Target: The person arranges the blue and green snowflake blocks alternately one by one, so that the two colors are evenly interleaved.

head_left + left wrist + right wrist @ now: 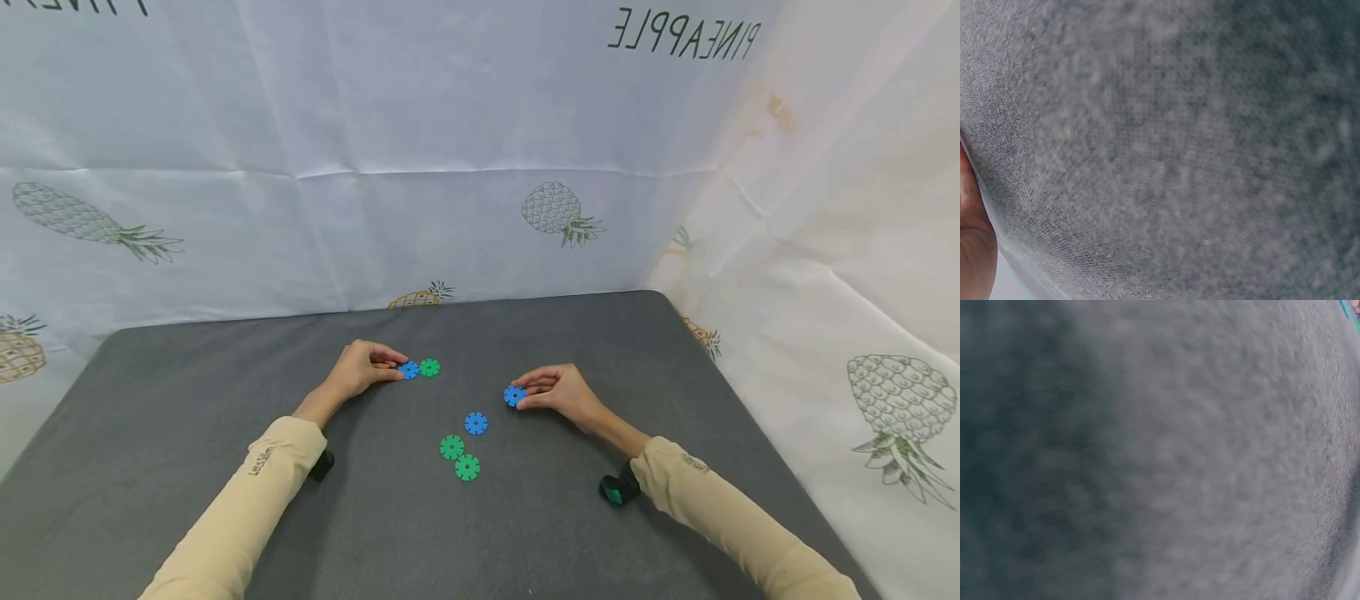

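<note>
Blue and green discs are only partly joined: your left hand [358, 369] pinches a blue disc [408, 370] touching a green disc [430, 367] toward the counter's [187, 392] far edge, your right hand [558, 388] pinches another blue one [514, 396], and three loose discs [465, 447] remain mid-counter.

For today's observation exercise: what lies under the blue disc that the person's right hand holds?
Under the blue disc pinched by the right hand only the grey tabletop shows. Whether the disc rests flat on it or is lifted slightly cannot be told; the fingers hide its right edge.
</note>
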A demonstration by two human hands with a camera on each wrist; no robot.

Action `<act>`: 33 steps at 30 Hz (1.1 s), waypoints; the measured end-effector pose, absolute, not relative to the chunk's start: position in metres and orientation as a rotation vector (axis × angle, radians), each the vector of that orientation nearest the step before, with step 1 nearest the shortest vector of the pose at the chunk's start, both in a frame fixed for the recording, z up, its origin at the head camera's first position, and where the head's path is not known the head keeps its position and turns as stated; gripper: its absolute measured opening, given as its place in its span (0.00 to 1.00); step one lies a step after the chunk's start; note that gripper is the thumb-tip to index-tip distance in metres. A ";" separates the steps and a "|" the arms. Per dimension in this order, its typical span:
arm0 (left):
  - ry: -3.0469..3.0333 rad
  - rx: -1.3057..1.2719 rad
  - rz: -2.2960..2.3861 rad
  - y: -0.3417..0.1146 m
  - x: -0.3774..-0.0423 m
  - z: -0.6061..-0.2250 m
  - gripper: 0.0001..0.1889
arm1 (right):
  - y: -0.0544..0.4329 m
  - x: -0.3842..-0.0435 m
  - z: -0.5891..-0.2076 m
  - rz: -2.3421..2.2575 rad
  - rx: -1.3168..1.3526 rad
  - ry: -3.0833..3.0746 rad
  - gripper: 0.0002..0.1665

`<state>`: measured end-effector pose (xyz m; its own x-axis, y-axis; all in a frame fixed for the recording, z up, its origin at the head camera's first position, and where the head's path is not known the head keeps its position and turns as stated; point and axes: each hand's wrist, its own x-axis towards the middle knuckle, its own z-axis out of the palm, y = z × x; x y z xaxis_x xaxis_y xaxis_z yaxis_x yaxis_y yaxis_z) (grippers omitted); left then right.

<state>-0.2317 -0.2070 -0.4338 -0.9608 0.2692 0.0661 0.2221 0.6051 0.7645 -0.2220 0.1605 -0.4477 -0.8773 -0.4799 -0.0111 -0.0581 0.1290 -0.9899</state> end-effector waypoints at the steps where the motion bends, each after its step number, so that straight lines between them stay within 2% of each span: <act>1: 2.762 0.420 1.307 -0.207 -0.232 -0.434 0.12 | 0.160 -0.223 -0.448 -1.806 -0.520 2.088 0.23; 33: 2.776 0.386 1.289 -0.207 -0.233 -0.434 0.11 | 0.143 -0.256 -0.444 -1.852 -0.467 2.148 0.22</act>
